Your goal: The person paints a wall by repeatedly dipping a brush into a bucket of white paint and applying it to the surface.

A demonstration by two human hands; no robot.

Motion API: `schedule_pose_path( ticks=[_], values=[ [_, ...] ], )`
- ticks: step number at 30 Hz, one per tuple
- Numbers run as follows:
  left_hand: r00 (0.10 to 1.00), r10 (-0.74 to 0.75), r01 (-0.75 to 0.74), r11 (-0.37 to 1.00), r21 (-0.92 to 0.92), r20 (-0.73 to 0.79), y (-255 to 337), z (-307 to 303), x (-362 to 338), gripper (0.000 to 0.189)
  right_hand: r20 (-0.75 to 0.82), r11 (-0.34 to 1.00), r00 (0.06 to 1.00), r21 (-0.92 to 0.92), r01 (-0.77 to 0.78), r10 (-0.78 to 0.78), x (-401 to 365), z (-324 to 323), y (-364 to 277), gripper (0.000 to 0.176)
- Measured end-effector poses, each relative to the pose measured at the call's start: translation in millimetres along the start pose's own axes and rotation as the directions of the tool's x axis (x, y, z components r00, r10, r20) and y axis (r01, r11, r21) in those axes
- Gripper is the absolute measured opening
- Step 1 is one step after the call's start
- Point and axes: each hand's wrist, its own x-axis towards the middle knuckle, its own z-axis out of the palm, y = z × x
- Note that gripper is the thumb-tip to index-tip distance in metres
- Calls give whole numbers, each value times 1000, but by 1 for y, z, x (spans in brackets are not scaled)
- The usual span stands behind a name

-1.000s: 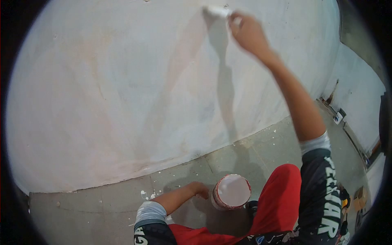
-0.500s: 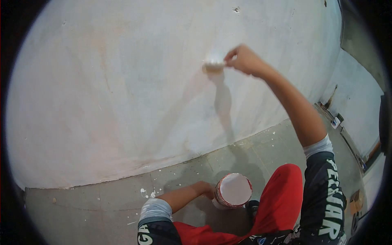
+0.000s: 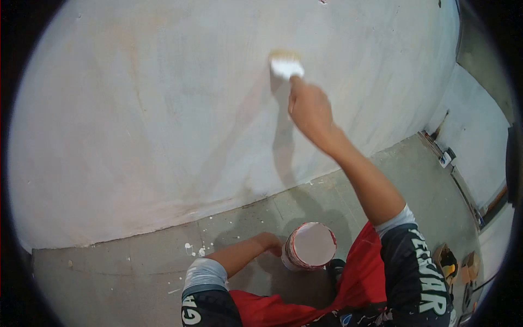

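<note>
My right hand (image 3: 311, 109) is closed around the handle of a wide paintbrush (image 3: 287, 66). The brush has a white body and pale yellowish bristles that point up against the wall (image 3: 207, 109). Down on the left, my left hand (image 3: 271, 243) is curled at the side of a paint bucket (image 3: 309, 245), gripping it near the rim; its fingertips are partly hidden. Pale, whitish paint fills the bucket close to the top, and red smears mark its rim. The bucket stands upright on the floor between my legs.
Grey floor tiles (image 3: 147, 261) with white paint drips run along the wall's foot. To the right lie an open box with dark and yellow items (image 3: 448, 262), a cardboard box (image 3: 470, 267) and a small white container (image 3: 447, 158) near the corner. My red-trousered knee (image 3: 362, 261) is beside the bucket.
The brush has turned from lying sideways to bristles up and sits higher on the wall. My right hand has swung below it. My left hand stays by the bucket.
</note>
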Motion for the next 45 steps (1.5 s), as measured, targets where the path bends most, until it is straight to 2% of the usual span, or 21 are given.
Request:
schedule_pose_path(
  ticks=[2,5,8,12,14,16,21,23,25,26,28,29,31,32,34,35,37,40,43,44,45],
  values=[
    [1000,-2,1,1000,-13,-3,2,2,7,44,309,997,949,-55,-46,61,-27,-1,-4,20],
    [994,-34,28,998,65,104,-1,3,28,43,380,994,924,70,-82,49,-38,13,19,18],
    [999,47,-46,997,55,-7,10,2,2,40,472,995,882,95,-36,-13,0,-13,22,21],
    [995,103,-102,994,-49,16,9,5,-4,39,297,998,955,63,-7,-12,75,-67,3,21],
    [996,88,-87,995,-51,13,5,2,-7,39,35,993,993,48,112,-114,87,-81,1,20],
    [994,88,-85,994,63,-60,0,4,7,39,-21,993,995,67,96,-95,83,-73,0,20],
    [999,15,-13,998,66,-30,-4,7,13,40,-318,986,948,167,31,24,51,-30,-5,22],
    [1000,-10,11,999,32,-27,0,4,1,40,-41,990,999,142,-25,31,-8,15,3,19],
    [998,-39,43,996,75,-55,-1,1,-2,39,223,977,974,197,-88,43,-50,20,12,18],
    [999,-31,34,997,68,-45,-2,-1,0,39,237,976,970,195,-94,47,-55,21,26,18],
    [999,-34,35,997,-66,10,-4,4,9,38,661,936,748,222,-275,63,-64,20,59,22],
    [997,-41,46,995,-93,63,-12,10,32,38,680,933,730,216,-288,68,-66,20,74,22],
    [993,-25,50,976,-213,118,-21,24,57,40,878,972,476,147,-183,-43,-73,11,90,25],
    [992,-3,41,951,-307,123,-23,29,61,41,903,970,429,134,-204,-35,-81,-2,89,25],
    [996,18,19,924,-383,91,-7,18,15,41,936,963,271,256,-82,-226,-92,-29,87,24],
    [993,0,43,932,-360,120,-12,22,22,41,946,962,237,251,-110,-220,-106,-30,92,24],
    [987,-14,68,937,-342,160,-21,27,33,40,949,948,-12,313,-61,-315,-129,-32,101,26],
    [962,-111,193,921,-337,248,-28,28,31,40,910,916,-125,400,11,-396,-182,-18,112,26],
    [977,-6,111,865,-490,211,-29,23,17,40,918,927,-228,356,120,-323,-233,5,105,22],
    [973,33,121,770,-626,228,-28,23,16,46,913,923,-227,369,108,-339,-252,15,107,22],
    [968,71,136,656,-743,239,-28,23,15,53,887,867,-191,454,204,-419,-273,27,110,21]
  ],
)
